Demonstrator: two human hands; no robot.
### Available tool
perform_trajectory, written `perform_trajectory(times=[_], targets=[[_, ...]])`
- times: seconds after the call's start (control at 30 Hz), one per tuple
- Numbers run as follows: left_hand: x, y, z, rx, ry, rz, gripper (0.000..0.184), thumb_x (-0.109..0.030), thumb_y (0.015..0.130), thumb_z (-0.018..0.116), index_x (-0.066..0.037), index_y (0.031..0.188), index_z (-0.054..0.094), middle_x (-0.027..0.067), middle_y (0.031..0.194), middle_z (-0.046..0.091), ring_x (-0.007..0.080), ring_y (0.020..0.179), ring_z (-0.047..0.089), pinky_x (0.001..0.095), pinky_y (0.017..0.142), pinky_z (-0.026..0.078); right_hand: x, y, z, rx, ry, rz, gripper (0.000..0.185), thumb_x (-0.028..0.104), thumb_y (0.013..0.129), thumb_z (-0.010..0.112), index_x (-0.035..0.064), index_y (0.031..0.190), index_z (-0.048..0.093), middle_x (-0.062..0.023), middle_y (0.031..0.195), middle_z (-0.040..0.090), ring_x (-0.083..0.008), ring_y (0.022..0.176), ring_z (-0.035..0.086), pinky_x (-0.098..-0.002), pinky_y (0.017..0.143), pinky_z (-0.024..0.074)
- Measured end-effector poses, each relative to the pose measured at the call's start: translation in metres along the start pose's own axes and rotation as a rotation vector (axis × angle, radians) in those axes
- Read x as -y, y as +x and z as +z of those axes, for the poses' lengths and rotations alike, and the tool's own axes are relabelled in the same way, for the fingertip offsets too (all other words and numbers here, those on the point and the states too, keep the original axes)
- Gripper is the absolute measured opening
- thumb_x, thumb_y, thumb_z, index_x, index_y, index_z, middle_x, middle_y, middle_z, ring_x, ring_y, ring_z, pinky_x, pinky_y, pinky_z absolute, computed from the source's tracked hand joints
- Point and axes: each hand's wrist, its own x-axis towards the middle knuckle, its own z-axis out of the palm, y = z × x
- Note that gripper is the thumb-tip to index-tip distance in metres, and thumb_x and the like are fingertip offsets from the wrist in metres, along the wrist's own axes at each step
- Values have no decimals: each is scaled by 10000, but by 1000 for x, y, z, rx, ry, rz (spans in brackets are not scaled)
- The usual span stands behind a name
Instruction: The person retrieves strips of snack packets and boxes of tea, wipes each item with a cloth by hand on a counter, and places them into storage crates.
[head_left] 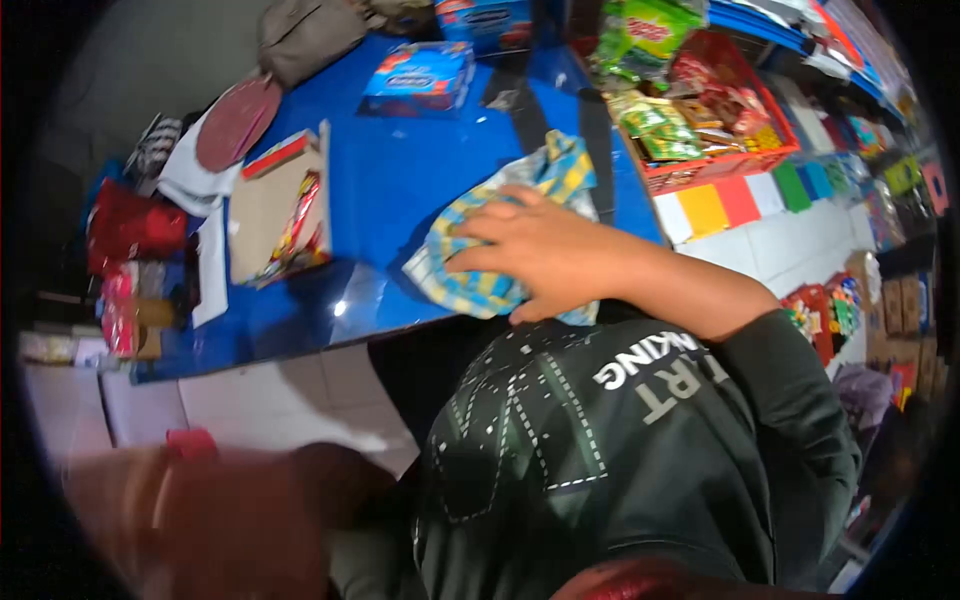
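My right hand (535, 250) reaches in from the right and presses palm down on a yellow, blue and white checked cloth (565, 165). Its fingers are bent over the bunched fabric, with the thumb towards my body. Under the cloth is the shiny blue tabletop (375, 210), near its front edge. At the lower left, close to the camera, what appears to be my left hand (220, 520) is smeared by motion. Its fingers cannot be made out, nor anything in them.
A shallow cardboard box (245, 225) with colourful packets lies left on the table. A blue carton (420, 78) and a grey bag (310, 42) sit at the back. To the right stands a red basket (715, 170) full of packets. Shelved goods line the far right.
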Motion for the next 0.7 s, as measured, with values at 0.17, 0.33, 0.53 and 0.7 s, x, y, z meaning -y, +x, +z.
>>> perform_trajectory(times=[0.17, 0.33, 0.53, 0.7], targets=[[86, -156, 2, 212, 143, -919, 1249, -396, 552, 864, -33, 1456, 82, 219, 1487, 198, 321, 1393, 176, 427, 1129, 134, -9, -2, -12, 146, 131, 28, 555, 207, 597, 768, 151, 1125, 605, -92, 1196, 550, -270, 1128, 508, -438, 957, 365], [90, -193, 23, 226, 59, -1191, 1220, -325, 521, 891, -21, 1436, 143, 207, 1443, 297, 316, 1341, 309, 387, 1096, 253, -15, 8, -28, 100, 216, 233, 503, 197, 635, 743, 169, 1122, 625, -95, 1180, 572, -272, 1133, 518, -445, 953, 362], [107, -196, 27, 439, 149, -1174, 1145, -301, 525, 884, -49, 1418, 213, 185, 1397, 377, 330, 1297, 376, 406, 1061, 318, -1, 10, 1, -118, -10, 27, 484, 190, 632, 717, 186, 1113, 663, -84, 1198, 596, -278, 1164, 519, -466, 966, 345], [97, -187, 28, 392, 227, -1221, 1044, -316, 596, 842, -104, 1419, 236, 160, 1394, 394, 338, 1287, 389, 429, 1060, 323, -28, -20, -18, 230, 150, -70, 599, 209, 605, 717, 199, 1195, 620, -86, 1318, 524, -256, 1232, 468, -477, 989, 325]])
